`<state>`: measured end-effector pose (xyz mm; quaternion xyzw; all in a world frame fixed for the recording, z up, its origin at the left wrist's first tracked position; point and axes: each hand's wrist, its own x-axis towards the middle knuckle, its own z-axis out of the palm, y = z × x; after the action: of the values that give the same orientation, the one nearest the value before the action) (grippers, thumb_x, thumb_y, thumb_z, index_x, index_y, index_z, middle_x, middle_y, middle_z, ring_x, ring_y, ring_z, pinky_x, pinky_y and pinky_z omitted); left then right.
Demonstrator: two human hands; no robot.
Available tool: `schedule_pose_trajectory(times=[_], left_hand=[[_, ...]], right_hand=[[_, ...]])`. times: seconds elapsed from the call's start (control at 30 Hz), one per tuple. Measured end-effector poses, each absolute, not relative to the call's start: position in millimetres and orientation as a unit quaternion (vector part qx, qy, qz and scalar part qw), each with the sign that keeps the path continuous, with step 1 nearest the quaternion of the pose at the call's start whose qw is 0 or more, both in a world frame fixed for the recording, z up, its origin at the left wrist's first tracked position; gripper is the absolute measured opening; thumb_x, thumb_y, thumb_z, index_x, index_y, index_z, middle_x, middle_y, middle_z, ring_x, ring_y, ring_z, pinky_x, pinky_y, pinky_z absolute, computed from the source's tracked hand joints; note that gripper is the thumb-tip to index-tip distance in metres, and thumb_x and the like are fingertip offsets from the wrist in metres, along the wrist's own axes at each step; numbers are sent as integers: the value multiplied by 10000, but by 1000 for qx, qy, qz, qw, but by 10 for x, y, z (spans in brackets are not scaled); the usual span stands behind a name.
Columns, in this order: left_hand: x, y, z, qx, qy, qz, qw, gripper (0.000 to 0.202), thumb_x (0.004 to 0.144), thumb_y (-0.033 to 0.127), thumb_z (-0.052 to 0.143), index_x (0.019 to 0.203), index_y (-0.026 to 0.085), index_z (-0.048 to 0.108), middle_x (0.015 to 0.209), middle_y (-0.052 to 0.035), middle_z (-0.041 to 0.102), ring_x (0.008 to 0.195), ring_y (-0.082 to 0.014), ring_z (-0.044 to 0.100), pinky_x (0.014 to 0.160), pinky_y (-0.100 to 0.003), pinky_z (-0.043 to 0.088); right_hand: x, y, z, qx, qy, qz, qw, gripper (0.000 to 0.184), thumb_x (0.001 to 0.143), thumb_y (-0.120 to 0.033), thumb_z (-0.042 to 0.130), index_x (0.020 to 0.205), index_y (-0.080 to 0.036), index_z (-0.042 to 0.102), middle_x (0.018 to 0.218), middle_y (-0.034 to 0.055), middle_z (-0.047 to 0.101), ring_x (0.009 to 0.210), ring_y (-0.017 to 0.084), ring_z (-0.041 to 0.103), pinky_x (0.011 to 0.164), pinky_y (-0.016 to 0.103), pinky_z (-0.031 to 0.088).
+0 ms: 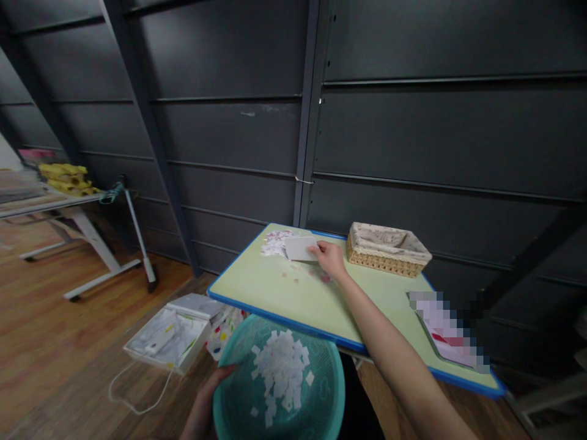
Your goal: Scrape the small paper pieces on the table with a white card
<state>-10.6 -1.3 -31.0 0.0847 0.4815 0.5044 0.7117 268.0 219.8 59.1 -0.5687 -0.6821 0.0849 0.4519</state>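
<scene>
My right hand (pixel 329 258) pinches a flat white rectangular card (pixel 301 249) over the table (pixel 257 287). Beside and partly behind the card lies a pile of small paper pieces (pixel 274 243), white with reddish marks. A few pinkish scraps (pixel 297 280) are scattered in front of it. My left hand (pixel 223 374) grips the left rim of a teal plastic basket (pixel 337 382), its thumb over the edge and its other fingers hidden. Many small white paper squares (pixel 282 366) lie inside the basket, which is below the table's front edge.
A woven basket with a cloth lining (pixel 383 261) stands at the table's back right. Nearer on the right lies a partly pixelated pinkish item (pixel 443 327). An open white box (pixel 160 339) with a cord is on the floor. Dark panels (pixel 229 134) rise behind the table.
</scene>
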Motion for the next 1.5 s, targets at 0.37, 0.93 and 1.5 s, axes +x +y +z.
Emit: schedule_pose_trajectory(times=[0.37, 0.93, 1.5], left_hand=[[-107, -8, -314, 85, 486, 492, 717, 196, 711, 232, 699, 876, 125, 701, 717, -84, 788, 646, -265, 718, 665, -394, 564], [-97, -11, -296, 70, 495, 482, 720, 170, 708, 241, 693, 833, 125, 703, 690, -92, 785, 644, -286, 725, 658, -408, 572], [-116, -15, -311, 79, 495, 490, 714, 249, 704, 238, 710, 918, 115, 676, 716, -108, 785, 679, -295, 726, 701, -424, 562]], right_hand=[[2707, 2226, 572, -565, -673, 91, 469, 314, 813, -394, 546, 753, -138, 718, 648, 34, 654, 562, 145, 502, 530, 248, 280], [2670, 2243, 542, -532, -679, 144, 486, 331, 777, -410, 568, 802, -120, 725, 706, 49, 683, 605, 163, 544, 548, 245, 329], [2468, 2123, 580, -507, -704, 144, 476, 326, 804, -422, 544, 641, -155, 635, 561, -12, 535, 559, 131, 437, 545, 239, 268]])
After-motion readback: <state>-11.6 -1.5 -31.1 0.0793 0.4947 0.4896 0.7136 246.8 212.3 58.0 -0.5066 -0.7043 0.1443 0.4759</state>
